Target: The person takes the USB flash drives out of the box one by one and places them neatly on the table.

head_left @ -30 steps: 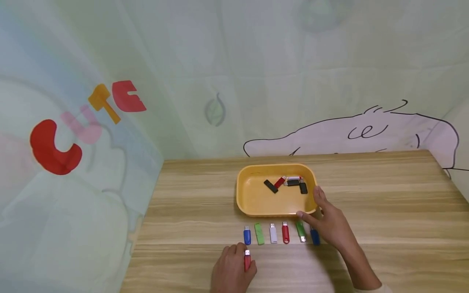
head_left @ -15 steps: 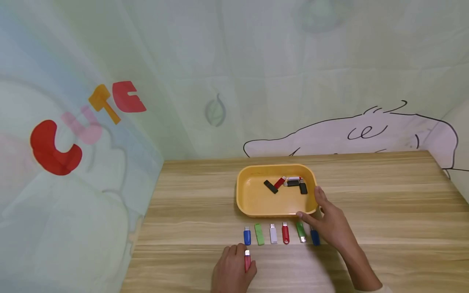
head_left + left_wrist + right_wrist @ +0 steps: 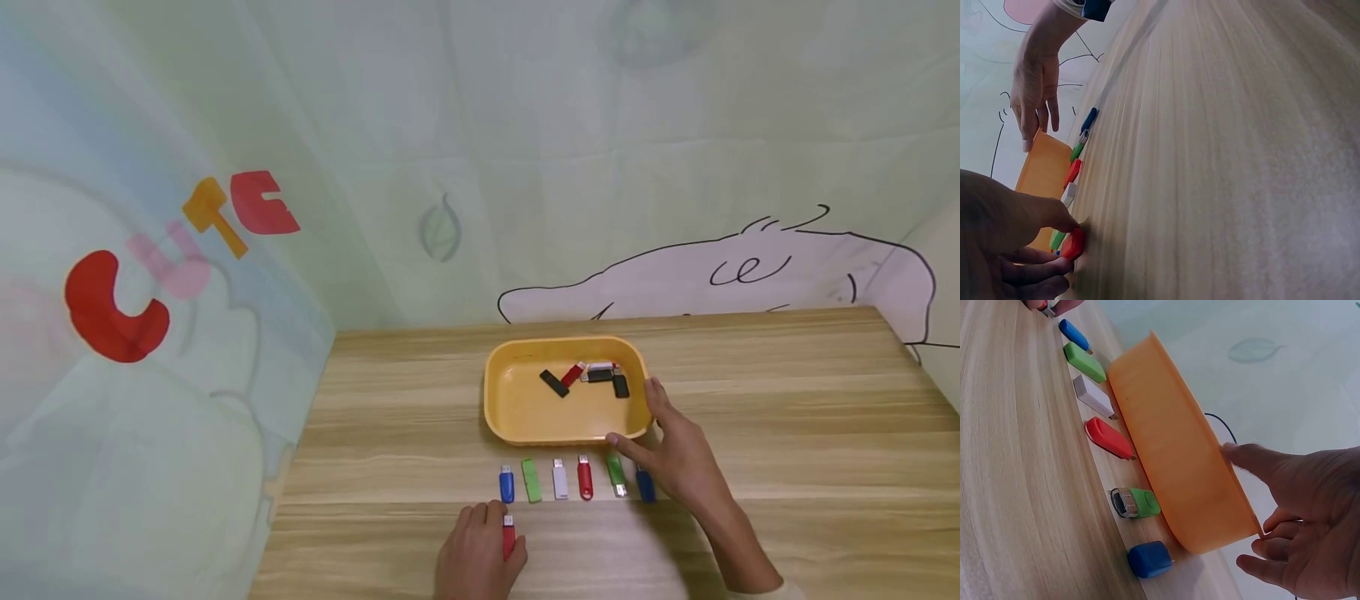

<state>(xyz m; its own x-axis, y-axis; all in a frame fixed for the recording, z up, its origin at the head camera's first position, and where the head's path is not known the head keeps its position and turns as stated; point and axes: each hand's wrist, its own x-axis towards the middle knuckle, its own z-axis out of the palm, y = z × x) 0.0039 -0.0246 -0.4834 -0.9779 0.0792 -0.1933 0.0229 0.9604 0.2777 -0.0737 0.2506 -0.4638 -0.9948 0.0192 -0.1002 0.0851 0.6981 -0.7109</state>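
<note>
My left hand pinches a red USB stick between thumb and fingers, low over the table, its metal plug pointing away. Just beyond it lies a row: a blue USB stick, a light green one, a white one, a red one, a green one and a dark blue one. My right hand holds the near right corner of a yellow plastic tray, thumb on the front rim and fingers along the right side. That hand partly covers the dark blue stick.
Inside the tray lie several more USB sticks, among them a black one and a dark red one. The wood-grain table ends at a printed curtain behind and on the left.
</note>
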